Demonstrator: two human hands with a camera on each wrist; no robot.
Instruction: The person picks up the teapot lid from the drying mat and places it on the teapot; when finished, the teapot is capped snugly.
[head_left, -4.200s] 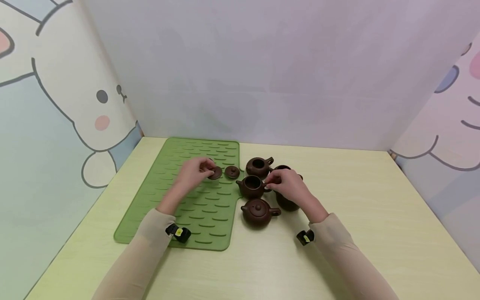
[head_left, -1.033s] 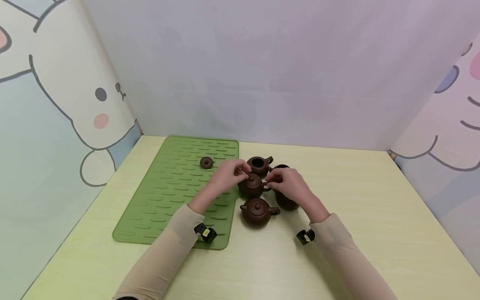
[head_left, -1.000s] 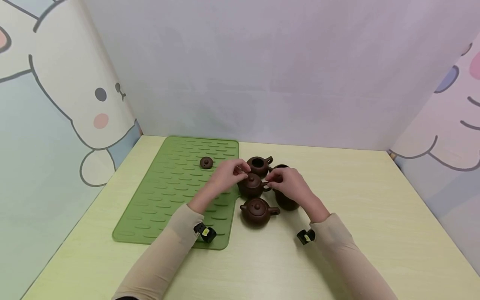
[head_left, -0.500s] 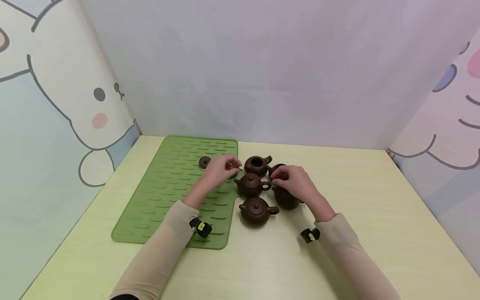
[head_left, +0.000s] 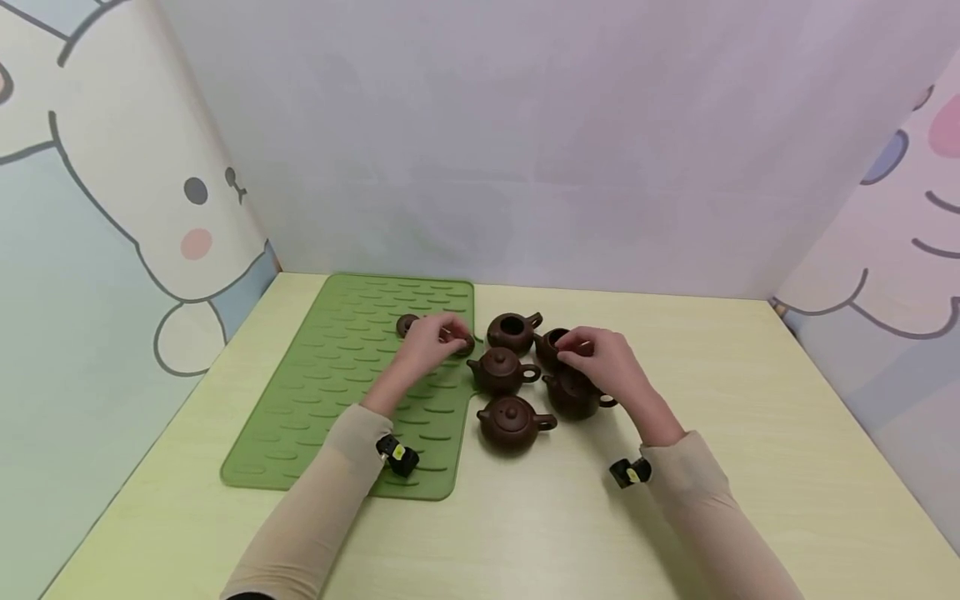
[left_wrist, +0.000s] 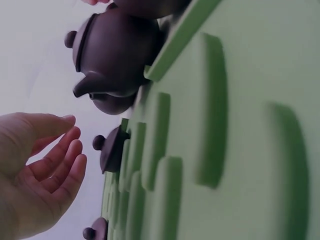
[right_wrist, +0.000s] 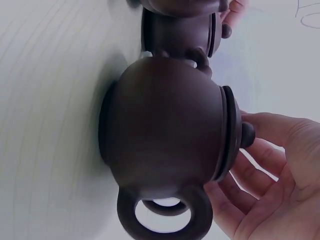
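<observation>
My left hand (head_left: 427, 343) hovers over the mat with loosely bent fingers. In the left wrist view its fingertips come close to a small dark brown lid (left_wrist: 114, 150) with a round knob, with a gap between. A second lid (head_left: 406, 324) lies to the left, partly behind the hand. My right hand (head_left: 609, 362) is over the right-hand teapots, thumb and forefinger apart. It is by the rim of an uncovered teapot (head_left: 548, 348), whose handle it hides in the head view. In the right wrist view a lidded teapot (right_wrist: 165, 125) stands in front of that hand.
A green ridged mat (head_left: 322, 417) covers the table's left part. Beside its right edge are a lidded middle teapot (head_left: 498, 372), a lidded front teapot (head_left: 508, 427) and an uncovered back teapot (head_left: 507, 336), all close together. A wall (head_left: 525, 150) rises behind the table.
The middle teapot, uncovered at first, has a lid on it. My left hand has left that lid and moved left over the mat; my right hand has left that teapot's handle and moved right.
</observation>
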